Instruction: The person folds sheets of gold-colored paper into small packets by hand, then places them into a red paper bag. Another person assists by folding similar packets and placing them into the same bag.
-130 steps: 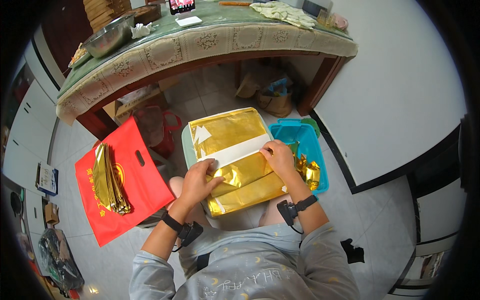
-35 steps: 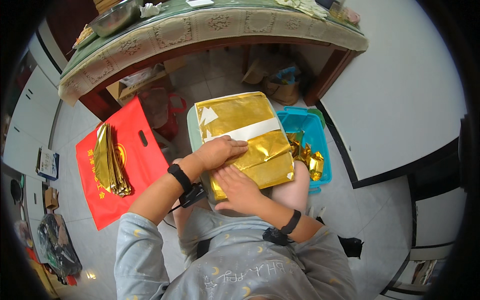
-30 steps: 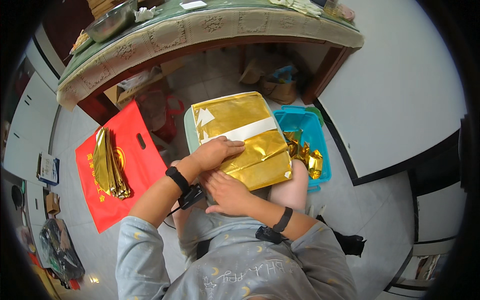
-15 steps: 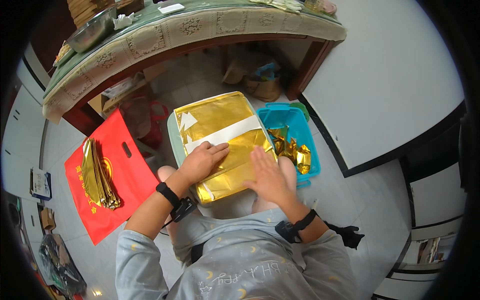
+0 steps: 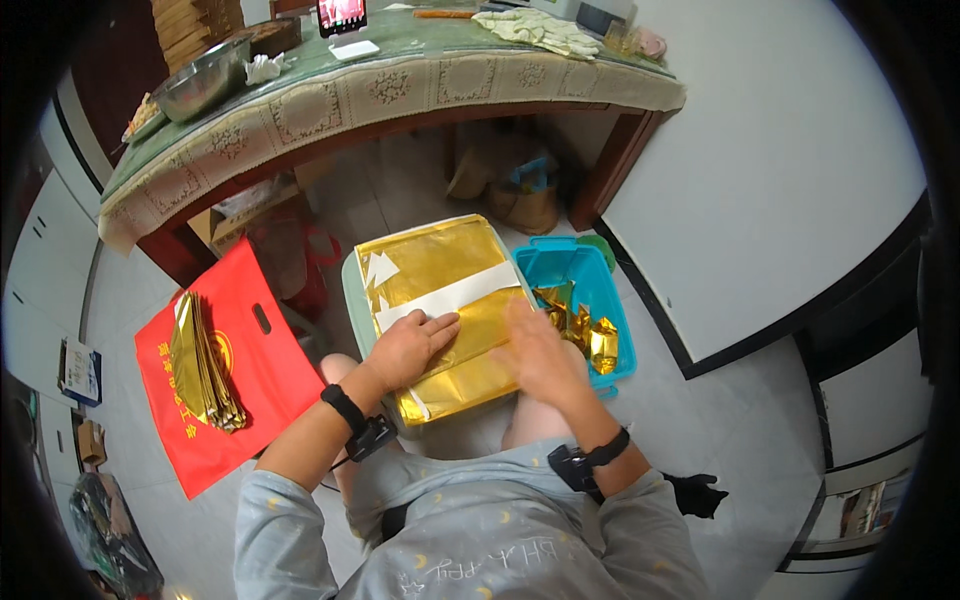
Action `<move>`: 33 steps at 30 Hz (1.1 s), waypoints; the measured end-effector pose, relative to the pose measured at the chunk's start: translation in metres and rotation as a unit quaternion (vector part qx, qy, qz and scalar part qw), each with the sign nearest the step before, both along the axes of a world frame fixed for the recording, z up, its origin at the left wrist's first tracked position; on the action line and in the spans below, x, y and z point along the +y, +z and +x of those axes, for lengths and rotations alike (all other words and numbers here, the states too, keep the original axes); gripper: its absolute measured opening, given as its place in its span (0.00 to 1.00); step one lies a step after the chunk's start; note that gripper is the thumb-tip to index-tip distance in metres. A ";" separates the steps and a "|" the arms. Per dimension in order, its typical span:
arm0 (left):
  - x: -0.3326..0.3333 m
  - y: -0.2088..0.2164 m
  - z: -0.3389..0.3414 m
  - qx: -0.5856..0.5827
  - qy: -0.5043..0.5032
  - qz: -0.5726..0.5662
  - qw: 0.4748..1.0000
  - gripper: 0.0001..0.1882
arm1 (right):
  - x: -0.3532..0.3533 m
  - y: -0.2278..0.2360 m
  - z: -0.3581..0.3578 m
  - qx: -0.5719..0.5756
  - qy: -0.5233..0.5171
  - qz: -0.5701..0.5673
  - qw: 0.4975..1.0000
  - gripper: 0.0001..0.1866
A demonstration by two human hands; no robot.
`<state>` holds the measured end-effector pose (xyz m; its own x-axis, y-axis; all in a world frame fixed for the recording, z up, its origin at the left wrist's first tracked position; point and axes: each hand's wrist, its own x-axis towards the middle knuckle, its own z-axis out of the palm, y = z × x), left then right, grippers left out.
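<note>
A stack of gold foil paper [image 5: 445, 250] lies in front of me on a pale green stool or box top [image 5: 355, 300]. A white strip [image 5: 450, 298] crosses it, and small white triangles [image 5: 380, 270] show at its left. My left hand [image 5: 410, 348] rests flat on the foil just below the strip, fingers stretched out. Over the foil's right side is my right hand [image 5: 545, 355], its fingers extended and smeared by motion; I see nothing held in it. Folded gold foil pieces [image 5: 603, 345] lie in a blue plastic basket [image 5: 625, 335] on the right.
On the left, a bundle of folded gold foil strips [image 5: 200, 370] lies on a red bag [image 5: 270, 390]. Ahead stands a table with a lace-edged cloth [image 5: 390, 85], holding a metal bowl [image 5: 205, 80] and a phone on a stand [image 5: 342, 18]. A white panel [image 5: 760, 180] borders the right.
The whole view has tilted up, so more of the tabletop and the phone show. My left hand stays on the foil; my right hand moves over its right side.
</note>
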<state>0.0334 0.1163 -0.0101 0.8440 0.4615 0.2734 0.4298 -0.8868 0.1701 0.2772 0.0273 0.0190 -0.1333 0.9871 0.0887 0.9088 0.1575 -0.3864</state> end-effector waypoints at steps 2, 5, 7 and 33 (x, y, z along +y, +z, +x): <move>0.000 0.000 -0.001 -0.003 -0.001 -0.001 1.000 0.19 | 0.011 -0.010 -0.022 -0.016 0.043 0.000 0.999 0.45; -0.001 0.001 -0.002 -0.012 -0.001 -0.003 1.000 0.20 | 0.031 -0.035 -0.026 -0.081 -0.008 0.029 0.996 0.47; -0.001 0.003 -0.002 -0.011 0.002 0.001 1.000 0.21 | 0.035 -0.037 -0.025 -0.090 -0.034 0.017 0.995 0.48; -0.026 -0.002 -0.014 -0.017 0.038 0.024 0.999 0.28 | 0.033 -0.063 -0.031 -0.109 0.093 0.060 0.988 0.44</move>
